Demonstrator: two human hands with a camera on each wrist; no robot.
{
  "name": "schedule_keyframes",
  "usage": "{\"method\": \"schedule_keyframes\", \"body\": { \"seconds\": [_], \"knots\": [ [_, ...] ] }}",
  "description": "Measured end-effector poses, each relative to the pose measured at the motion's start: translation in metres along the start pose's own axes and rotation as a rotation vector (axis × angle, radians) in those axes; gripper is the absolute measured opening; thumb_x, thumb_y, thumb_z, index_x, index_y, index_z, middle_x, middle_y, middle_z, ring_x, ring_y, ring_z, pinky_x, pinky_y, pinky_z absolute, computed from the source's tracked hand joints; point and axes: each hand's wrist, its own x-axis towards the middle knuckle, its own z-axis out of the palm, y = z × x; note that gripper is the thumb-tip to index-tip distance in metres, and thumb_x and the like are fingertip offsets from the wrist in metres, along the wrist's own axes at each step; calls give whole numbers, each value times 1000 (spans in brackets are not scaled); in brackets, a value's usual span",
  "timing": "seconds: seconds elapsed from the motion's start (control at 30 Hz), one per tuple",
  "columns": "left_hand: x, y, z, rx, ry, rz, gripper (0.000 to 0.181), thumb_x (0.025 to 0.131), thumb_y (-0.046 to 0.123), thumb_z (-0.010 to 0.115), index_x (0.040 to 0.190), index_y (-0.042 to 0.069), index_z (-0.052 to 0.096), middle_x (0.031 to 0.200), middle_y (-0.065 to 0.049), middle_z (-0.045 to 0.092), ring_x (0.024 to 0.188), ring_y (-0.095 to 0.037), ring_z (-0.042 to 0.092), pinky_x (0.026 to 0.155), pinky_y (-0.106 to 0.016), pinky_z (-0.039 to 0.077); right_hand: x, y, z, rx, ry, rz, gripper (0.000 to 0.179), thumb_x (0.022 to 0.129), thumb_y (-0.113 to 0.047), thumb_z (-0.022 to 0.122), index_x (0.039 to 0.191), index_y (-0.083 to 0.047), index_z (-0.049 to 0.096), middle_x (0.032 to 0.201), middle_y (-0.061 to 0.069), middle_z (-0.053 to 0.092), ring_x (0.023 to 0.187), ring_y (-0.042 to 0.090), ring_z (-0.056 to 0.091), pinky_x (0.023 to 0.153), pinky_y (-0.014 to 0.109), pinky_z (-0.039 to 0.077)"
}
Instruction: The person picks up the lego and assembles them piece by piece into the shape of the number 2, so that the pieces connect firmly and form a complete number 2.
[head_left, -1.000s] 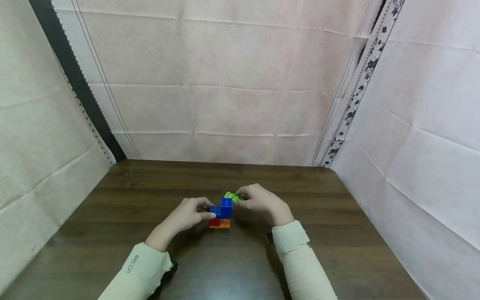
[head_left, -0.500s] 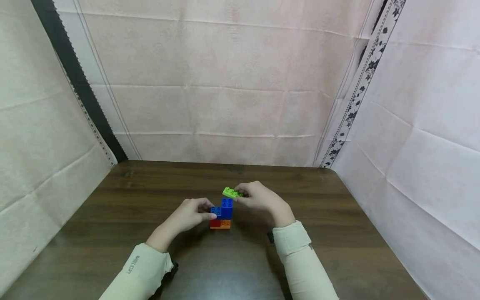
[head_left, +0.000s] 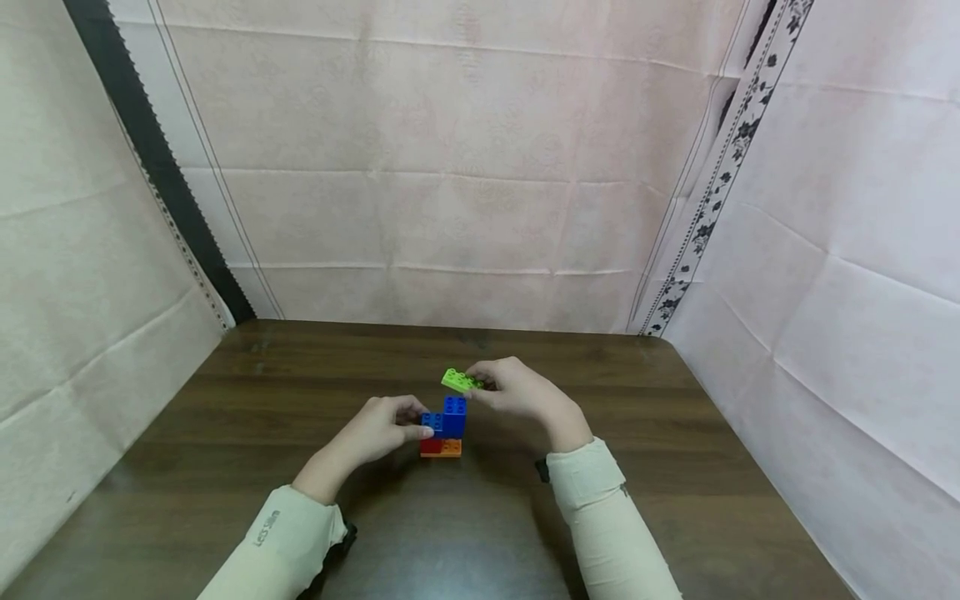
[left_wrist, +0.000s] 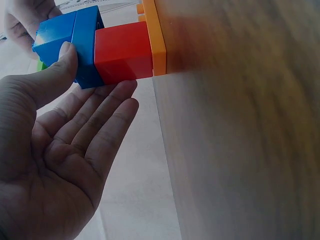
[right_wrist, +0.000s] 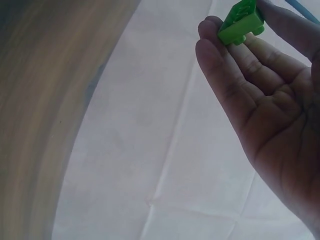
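On the table stands a small stack of toy building bricks: an orange base plate [head_left: 451,448], a red brick [left_wrist: 123,52] on it, and blue bricks [head_left: 453,418] forming a step above. My left hand [head_left: 378,429] holds the stack at the blue part, thumb on the near side and fingers behind. In the left wrist view, fingertips also lie by the red brick. My right hand [head_left: 521,392] pinches one end of a lime green brick [head_left: 456,380] between thumb and fingers. It hangs slightly tilted above the taller blue brick, apart from it in the left wrist view's partial glimpse.
The brown wooden table [head_left: 300,375] reaches back to a pale cloth wall [head_left: 465,208]. More cloth [head_left: 847,292] hangs along both sides, with a floral strip in the right corner and a dark strip in the left.
My right hand has lifted the green brick up and slightly left, from behind the taller blue brick to above it. The left hand and the stack have stayed in place.
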Motion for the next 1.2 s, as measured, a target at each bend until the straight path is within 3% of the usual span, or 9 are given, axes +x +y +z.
{"method": "schedule_keyframes", "body": {
  "seconds": [0.37, 1.2],
  "knots": [
    [-1, 2, -1, -10, 0, -6, 23, 92, 32, 75, 111, 20, 71, 101, 6, 70, 97, -15, 65, 91, -48, 53, 0, -7, 3, -5, -28, -45, 33, 99, -32, 66, 127, -14, 66, 108, -6, 69, 91, 7, 64, 86, 30, 55],
    [1, 0, 1, -3, 4, -18, 25, 91, 33, 76, 111, 19, 71, 103, 5, 70, 101, -16, 65, 94, -50, 52, 0, -15, 5, -13, -64, -64, 34, 98, -29, 68, 128, -13, 66, 110, -4, 71, 92, 4, 65, 83, 27, 55]
  ]
}}
